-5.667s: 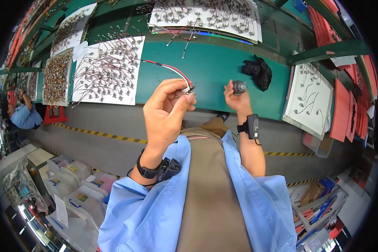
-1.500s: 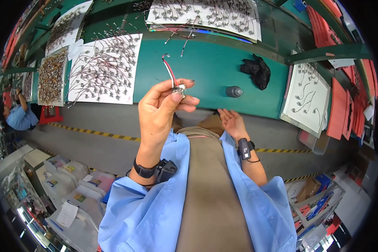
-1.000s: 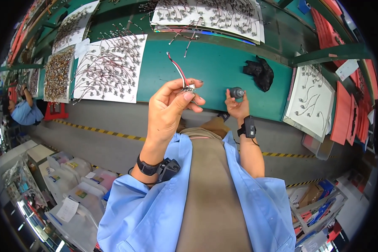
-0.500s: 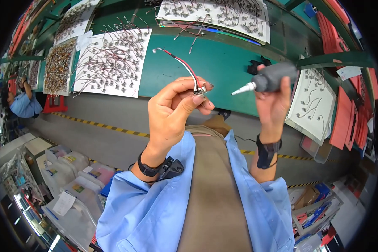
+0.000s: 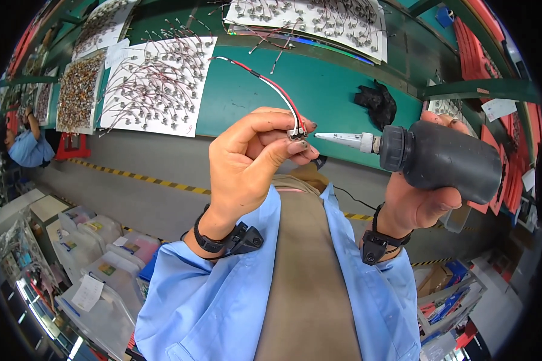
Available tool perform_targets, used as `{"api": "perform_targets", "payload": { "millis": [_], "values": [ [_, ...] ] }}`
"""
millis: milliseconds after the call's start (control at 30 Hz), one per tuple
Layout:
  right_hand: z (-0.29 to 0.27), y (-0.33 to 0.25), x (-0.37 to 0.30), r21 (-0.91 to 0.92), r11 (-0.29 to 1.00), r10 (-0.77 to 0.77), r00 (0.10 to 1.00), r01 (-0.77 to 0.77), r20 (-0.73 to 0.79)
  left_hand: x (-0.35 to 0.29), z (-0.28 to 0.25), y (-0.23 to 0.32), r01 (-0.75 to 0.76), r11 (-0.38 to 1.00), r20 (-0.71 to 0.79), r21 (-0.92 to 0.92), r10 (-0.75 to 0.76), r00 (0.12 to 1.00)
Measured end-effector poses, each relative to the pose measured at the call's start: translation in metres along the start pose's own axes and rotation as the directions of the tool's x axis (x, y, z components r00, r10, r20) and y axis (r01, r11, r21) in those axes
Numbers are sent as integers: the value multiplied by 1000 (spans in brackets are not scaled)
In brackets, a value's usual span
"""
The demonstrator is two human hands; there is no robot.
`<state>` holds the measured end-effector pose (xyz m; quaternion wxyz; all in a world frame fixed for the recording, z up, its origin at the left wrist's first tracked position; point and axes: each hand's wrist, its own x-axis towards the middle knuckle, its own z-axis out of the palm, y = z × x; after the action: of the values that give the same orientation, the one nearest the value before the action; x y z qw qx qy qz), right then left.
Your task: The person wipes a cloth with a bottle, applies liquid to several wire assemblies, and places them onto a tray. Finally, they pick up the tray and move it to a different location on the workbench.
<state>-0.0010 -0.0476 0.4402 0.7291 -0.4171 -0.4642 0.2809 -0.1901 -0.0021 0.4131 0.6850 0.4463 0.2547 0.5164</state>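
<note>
Between thumb and fingers, my left hand (image 5: 247,159) pinches a small metal component with red and white wires (image 5: 276,85). The wires arc up and to the left; the part itself is partly hidden by my fingertips. My right hand (image 5: 412,204) is wrapped round a black squeeze bottle (image 5: 454,159), held on its side. Its pale tapered nozzle (image 5: 346,141) points left, with the tip just right of the wired component. A small gap seems to lie between them.
On the green bench (image 5: 247,102), white sheets (image 5: 186,114) carry many similar wired parts. A crumpled black cloth (image 5: 376,105) lies behind the bottle. Small loose parts fill a tray (image 5: 59,117) at left. Clear plastic boxes (image 5: 102,283) stand lower left; another person (image 5: 29,147) sits far left.
My right hand has brought the bottle nearer and lower, turning it on its side, with its nozzle now close to the wired component. My left hand has shifted only slightly.
</note>
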Motion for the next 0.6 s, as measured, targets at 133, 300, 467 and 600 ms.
{"api": "perform_targets", "payload": {
  "millis": [133, 300, 467, 600],
  "values": [
    [2, 0, 0, -58, 998, -18, 1000, 18, 3, 1, -1, 0, -1, 1000, 17, 15, 1, 1000],
    [2, 1, 0, -53, 999, -6, 1000, 6, -2, 3, -2, 0, -5, 1000, 23, 17, 5, 1000],
    [2, 3, 0, -67, 998, -17, 1000, 16, -19, 3, -1, -2, -11, 1000, 33, 9, 11, 999],
    [1, 1, -1, -71, 997, -31, 999, 31, -9, 4, 0, -3, -17, 1000, 36, 8, 17, 999]
  ]
}}
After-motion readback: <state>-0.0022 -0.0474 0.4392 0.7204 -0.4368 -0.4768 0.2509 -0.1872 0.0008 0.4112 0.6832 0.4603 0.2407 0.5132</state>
